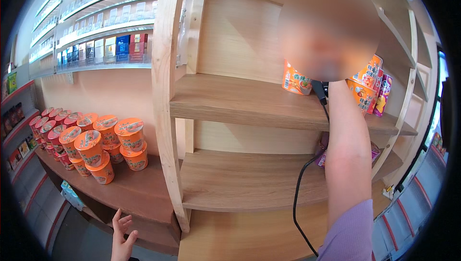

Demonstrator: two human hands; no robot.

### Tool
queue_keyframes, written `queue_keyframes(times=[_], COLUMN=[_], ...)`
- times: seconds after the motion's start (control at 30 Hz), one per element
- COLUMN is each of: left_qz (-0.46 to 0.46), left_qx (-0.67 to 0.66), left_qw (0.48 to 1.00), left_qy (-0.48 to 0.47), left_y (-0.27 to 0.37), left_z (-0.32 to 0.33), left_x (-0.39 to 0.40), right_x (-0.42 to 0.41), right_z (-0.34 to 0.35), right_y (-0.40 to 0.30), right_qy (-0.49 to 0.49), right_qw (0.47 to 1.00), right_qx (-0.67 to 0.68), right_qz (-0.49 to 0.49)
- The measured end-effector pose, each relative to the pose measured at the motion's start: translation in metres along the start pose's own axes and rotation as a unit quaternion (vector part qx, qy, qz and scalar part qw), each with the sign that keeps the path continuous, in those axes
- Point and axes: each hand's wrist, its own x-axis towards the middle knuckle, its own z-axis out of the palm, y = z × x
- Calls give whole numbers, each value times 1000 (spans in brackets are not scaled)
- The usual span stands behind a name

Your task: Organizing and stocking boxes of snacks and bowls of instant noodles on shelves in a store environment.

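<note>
My left hand [123, 234] is at the bottom left, fingers apart, with nothing in it. It is just in front of the brown counter [151, 189], where orange instant-noodle cups [130, 135] stand stacked two high. My right forearm [348, 145], in a purple sleeve [347, 234], reaches up to the middle wooden shelf [248, 99]. A large blurred patch hides the right hand, so its grip does not show. Beside that patch are an orange noodle cup [297, 81] on the left and stacked orange noodle cups [361, 95] on the right.
A black cable [296, 196] hangs across the lower shelf [252, 178]. A wooden upright [165, 91] divides the counter from the shelving. Red noodle cups [56, 135] stand farther left. A purple chip canister [383, 95] is at the right. Cigarette packs [122, 48] line the lit rack.
</note>
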Motion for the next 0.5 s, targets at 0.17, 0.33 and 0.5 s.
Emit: queue_keyframes(times=[0.17,0.33,0.5], left_qz=[7,26,-52], left_qx=[15,13,48], left_qw=[1000,999,997], left_qy=[-17,-23,-8], left_y=[9,14,16], left_z=[11,17,11], left_x=[-1,-7,-12], right_x=[11,4,-20], right_z=[6,4,5], right_y=[-1,-2,-18], right_qy=[72,56,32], right_qw=[993,994,997], right_qx=[-80,-60,-62], right_qz=[49,73,36])
